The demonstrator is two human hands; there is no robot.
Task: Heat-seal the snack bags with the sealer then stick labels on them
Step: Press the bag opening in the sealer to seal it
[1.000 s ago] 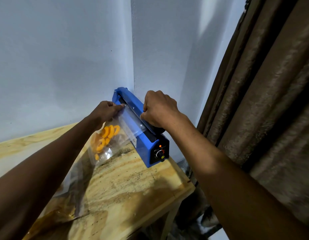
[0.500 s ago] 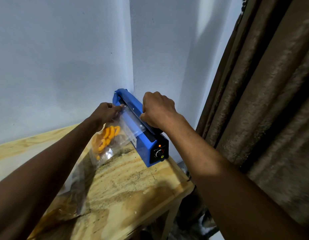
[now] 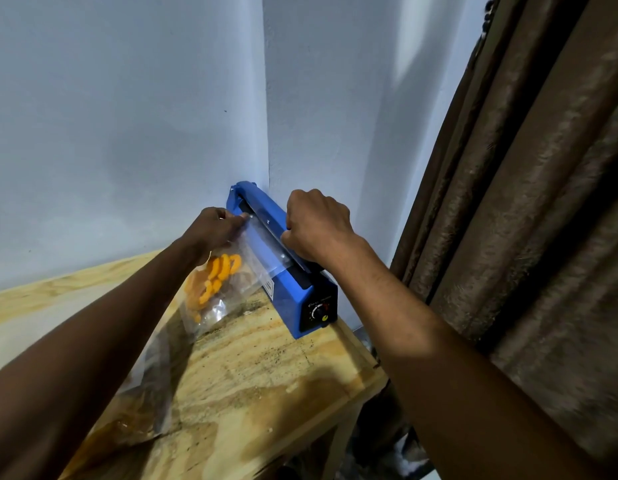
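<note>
A blue heat sealer point(image 3: 293, 271) lies along the desk's point(image 3: 252, 375) far right edge, its far end at the wall corner, its near end a black panel with a dial. The right hand point(image 3: 318, 225) has its grip curled round the sealer's arm, pressing it down. A clear snack bag point(image 3: 224, 282) holds orange ring snacks point(image 3: 212, 277) in its lower part; its mouth is under the arm. The left hand point(image 3: 216, 228) pinches the bag's top edge, grip narrow. More clear bags point(image 3: 141, 400) lie toward the desk's near left.
</note>
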